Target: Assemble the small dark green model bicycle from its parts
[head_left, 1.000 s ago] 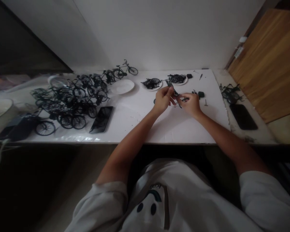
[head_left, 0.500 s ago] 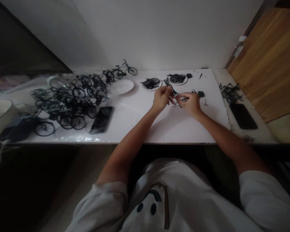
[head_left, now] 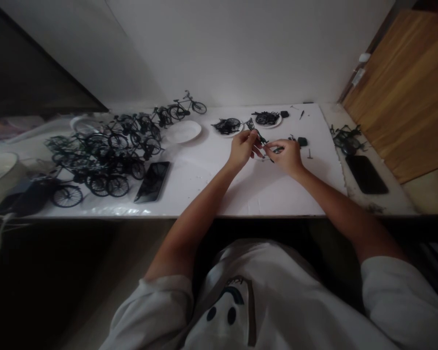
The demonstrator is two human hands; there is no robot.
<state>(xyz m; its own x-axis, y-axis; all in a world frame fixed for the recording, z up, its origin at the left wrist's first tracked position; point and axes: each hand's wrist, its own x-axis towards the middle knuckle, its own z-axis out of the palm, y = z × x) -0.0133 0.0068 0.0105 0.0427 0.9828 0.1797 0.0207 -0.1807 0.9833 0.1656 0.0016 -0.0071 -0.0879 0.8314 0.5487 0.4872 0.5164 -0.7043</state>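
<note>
Left hand [head_left: 241,147]: thumb and fingers pinch a slender dark-green part [head_left: 250,125], its narrow, openwork end jutting up past the thumb toward the far side. Right hand [head_left: 286,154]: thumb and forefinger close on the near right end of the same part; whether they also grip a separate small piece cannot be told. The part sits between the hands, above the right half of a smooth, matt white board [head_left: 277,199]. Pale specks lie on the board, left of the left forearm.

Beyond the hands: two shallow, pale dishes, each carrying a tangled heap, the left heap [head_left: 226,126] with a thin, spoked ring on it, the right heap [head_left: 267,118] dark and spiky. Left of these, a white plate [head_left: 184,131], round and smooth. Behind it, a model bicycle [head_left: 187,106] stands upright, wiry, with spoked wheels. Far left, a dense, interlocked cluster of bicycles [head_left: 102,150]; beside its near right edge, a glossy black rectangular slab [head_left: 152,182].

Right of the right hand: a blocky dark-green piece [head_left: 302,141] and a thin T-shaped item [head_left: 310,154]. Farther right, a second slab, rounded at the corners [head_left: 366,174], and a wood-grained panel [head_left: 409,92].
</note>
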